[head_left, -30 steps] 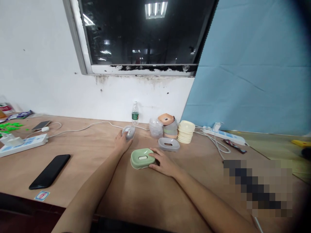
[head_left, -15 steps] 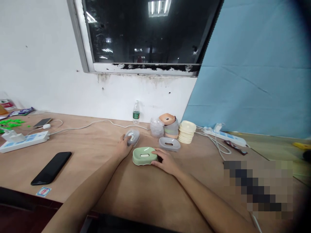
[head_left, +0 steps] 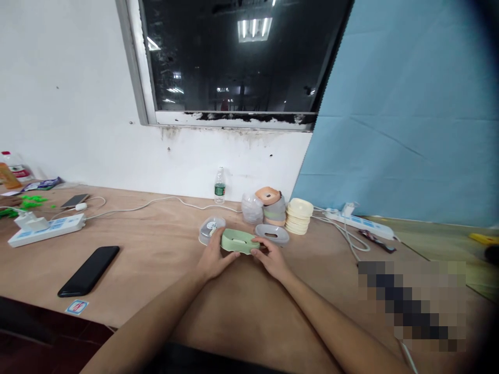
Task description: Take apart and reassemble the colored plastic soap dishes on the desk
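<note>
A light green oval soap box (head_left: pixel 238 240) with a white slot on top is held just above the wooden table (head_left: pixel 156 254) between both my hands. My left hand (head_left: pixel 213 258) grips its left end with thumb and fingers closed round it. My right hand (head_left: pixel 270 255) pinches its right end. Just behind the left end lies a clear oval box (head_left: pixel 210 229) with something white inside. A grey oval lid (head_left: pixel 272 234) lies behind my right hand.
A stack of cream dishes (head_left: pixel 298 215), an orange-topped grey stack (head_left: pixel 271 205), a clear bag (head_left: pixel 251 208) and a water bottle (head_left: pixel 220 185) stand by the wall. A black phone (head_left: pixel 89 270) and a power strip (head_left: pixel 47 229) lie left; another strip (head_left: pixel 362 222) with cables lies right.
My left hand left the clear box and came to the green box's left end. Both hands now grip the green box, which has shifted slightly right and lifted.
</note>
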{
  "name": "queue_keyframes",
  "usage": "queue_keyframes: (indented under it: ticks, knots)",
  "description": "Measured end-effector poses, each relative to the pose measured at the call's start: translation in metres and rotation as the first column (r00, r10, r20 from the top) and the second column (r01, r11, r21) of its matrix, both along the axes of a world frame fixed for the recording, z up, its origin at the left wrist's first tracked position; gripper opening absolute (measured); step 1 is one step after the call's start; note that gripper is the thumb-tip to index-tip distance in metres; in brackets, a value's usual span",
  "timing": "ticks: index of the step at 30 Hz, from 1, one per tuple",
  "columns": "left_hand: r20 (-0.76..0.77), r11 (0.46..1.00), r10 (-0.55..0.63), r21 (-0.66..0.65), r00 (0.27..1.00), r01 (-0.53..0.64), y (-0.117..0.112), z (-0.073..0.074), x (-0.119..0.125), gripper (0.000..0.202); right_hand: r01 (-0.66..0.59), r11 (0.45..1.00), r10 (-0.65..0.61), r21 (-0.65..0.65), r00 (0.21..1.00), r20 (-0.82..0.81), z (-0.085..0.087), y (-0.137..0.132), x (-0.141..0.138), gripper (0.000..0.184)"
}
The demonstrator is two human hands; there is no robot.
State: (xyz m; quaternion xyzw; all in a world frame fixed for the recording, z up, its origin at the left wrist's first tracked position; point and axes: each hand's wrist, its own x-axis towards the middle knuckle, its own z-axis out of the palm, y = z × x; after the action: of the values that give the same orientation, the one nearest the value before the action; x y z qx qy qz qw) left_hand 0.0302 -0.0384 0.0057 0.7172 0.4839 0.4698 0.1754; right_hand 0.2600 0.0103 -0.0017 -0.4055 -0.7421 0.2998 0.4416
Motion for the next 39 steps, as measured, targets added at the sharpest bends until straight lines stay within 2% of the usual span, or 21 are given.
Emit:
queue_keyframes:
  ticks: [3, 7, 9, 11, 13, 16, 20, 26, 29, 31, 34, 37, 39]
  knots:
    - [0.260, 0.993, -0.021, -0.107, 0.965, 0.050, 0.002, -0.006, 0.009, 0.097, -0.022, 1.000, 0.021, -0.013, 0.999, -0.046, 0.003, -0.002, 0.000, 0.039]
    - [0.579, 0.971, -0.066, -0.150, 0.813, 0.185, 0.007, -0.008, 0.019, 0.107, -0.079, 0.997, 0.080, 0.025, 0.996, -0.043, 0.005, -0.005, 0.001, 0.041]
    - [0.664, 0.965, -0.081, -0.134, 0.743, 0.225, 0.008, -0.007, 0.022, 0.105, -0.112, 0.993, 0.112, 0.034, 0.993, -0.023, 0.004, -0.005, 0.002, 0.047]
    - [0.703, 0.966, -0.088, -0.112, 0.706, 0.232, 0.008, -0.005, 0.023, 0.104, -0.124, 0.992, 0.124, 0.014, 0.992, -0.021, 0.002, -0.003, 0.002, 0.052]
    - [0.708, 0.967, -0.110, -0.087, 0.697, 0.241, 0.007, -0.005, 0.022, 0.104, -0.128, 0.991, 0.127, -0.044, 0.991, -0.042, 0.000, -0.001, 0.001, 0.053]
    - [0.668, 0.970, -0.142, -0.052, 0.730, 0.236, 0.005, -0.006, 0.022, 0.107, -0.150, 0.980, 0.133, -0.133, 0.983, -0.127, -0.003, 0.004, 0.000, 0.055]
    - [0.606, 0.976, -0.149, -0.036, 0.781, 0.214, 0.005, -0.007, 0.022, 0.104, -0.173, 0.972, 0.129, -0.160, 0.958, -0.257, -0.004, 0.008, 0.000, 0.055]
    - [0.512, 0.987, -0.115, -0.038, 0.851, 0.156, 0.002, -0.005, 0.021, 0.098, -0.134, 0.964, 0.034, -0.229, 0.919, -0.392, 0.000, 0.013, 0.006, 0.049]
    - [0.508, 0.984, -0.109, -0.068, 0.854, 0.166, -0.002, -0.002, 0.020, 0.097, -0.105, 0.965, -0.015, -0.242, 0.893, -0.449, 0.003, 0.019, 0.011, 0.055]
    - [0.507, 0.979, -0.117, -0.084, 0.854, 0.184, -0.004, -0.001, 0.020, 0.095, -0.059, 0.972, -0.064, -0.229, 0.866, -0.496, 0.005, 0.023, 0.016, 0.062]
    - [0.513, 0.974, -0.128, -0.094, 0.849, 0.204, -0.006, -0.002, 0.020, 0.093, 0.082, 0.983, -0.160, -0.164, 0.821, -0.548, 0.006, 0.025, 0.023, 0.068]
    - [0.514, 0.974, -0.135, -0.089, 0.847, 0.209, -0.005, -0.002, 0.020, 0.092, 0.235, 0.968, -0.245, -0.086, 0.822, -0.514, 0.006, 0.022, 0.027, 0.058]
    - [0.501, 0.977, -0.122, -0.089, 0.857, 0.192, -0.004, -0.002, 0.020, 0.093, 0.275, 0.959, -0.270, -0.064, 0.826, -0.494, 0.008, 0.018, 0.027, 0.048]
